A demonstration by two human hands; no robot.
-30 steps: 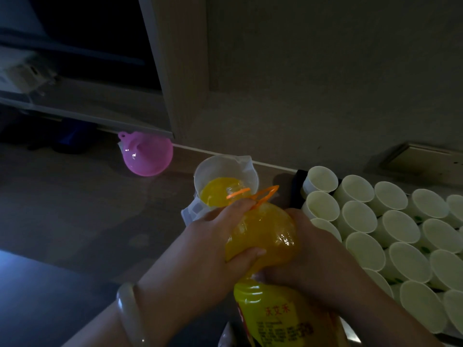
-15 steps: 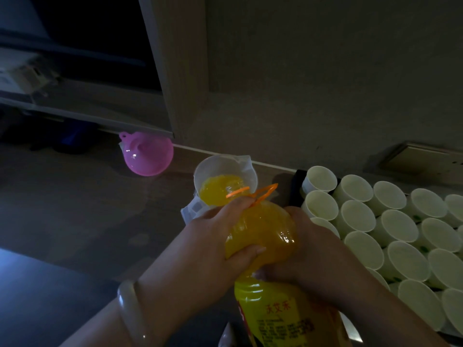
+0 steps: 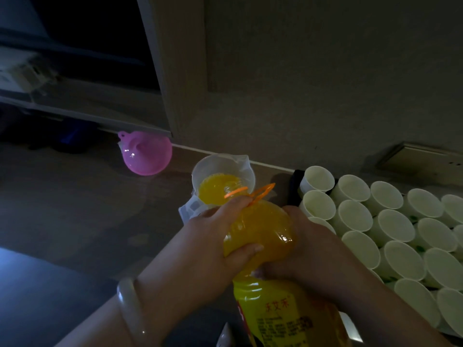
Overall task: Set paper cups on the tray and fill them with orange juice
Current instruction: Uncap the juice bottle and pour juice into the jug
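A big orange juice bottle (image 3: 260, 236) with a yellow label and an orange carry handle is tipped forward over a clear measuring jug (image 3: 240, 169), which holds some juice. My left hand (image 3: 213, 244) grips the bottle's shoulder from the left. My right hand (image 3: 310, 246) grips it from the right and underneath. Several empty white paper cups (image 3: 395, 226) stand packed together on a dark tray (image 3: 295, 179) at the right.
A pink funnel (image 3: 147, 156) lies on the counter at the back left. A wall and a cabinet post rise right behind the jug. A wall socket plate (image 3: 421, 159) sits above the cups. The counter's front edge runs at lower left.
The juice in the jug has risen a little and the bottle has tipped slightly further. Both hands keep the same hold.
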